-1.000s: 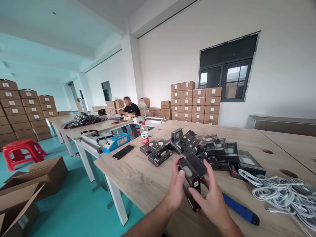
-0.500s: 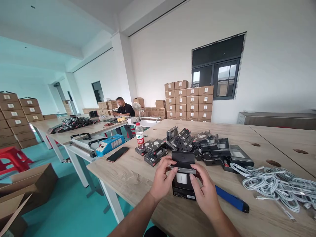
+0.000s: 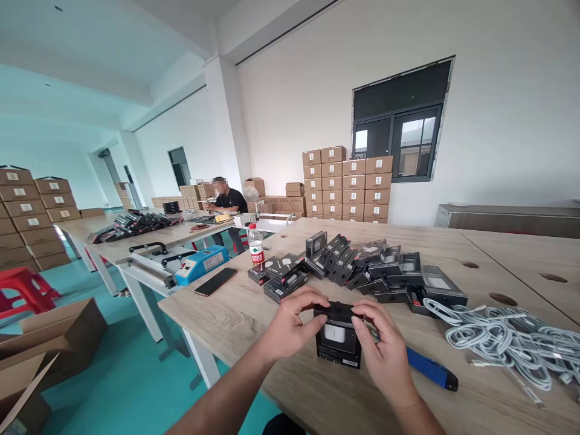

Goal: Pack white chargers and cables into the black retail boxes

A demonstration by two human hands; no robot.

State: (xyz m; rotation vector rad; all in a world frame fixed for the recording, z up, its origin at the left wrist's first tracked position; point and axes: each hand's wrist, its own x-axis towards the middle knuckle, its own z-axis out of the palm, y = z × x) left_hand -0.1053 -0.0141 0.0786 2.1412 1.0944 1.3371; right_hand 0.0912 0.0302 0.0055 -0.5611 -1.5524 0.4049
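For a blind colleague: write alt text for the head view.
Both hands, left hand and right hand, hold a small black box over a wooden table. Behind lie more black boxes; white cables lie to the right.

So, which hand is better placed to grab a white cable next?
Probably the right hand. Both hands grip the black box, but the white cable pile lies on the table to the right; the left hand would have to cross over.
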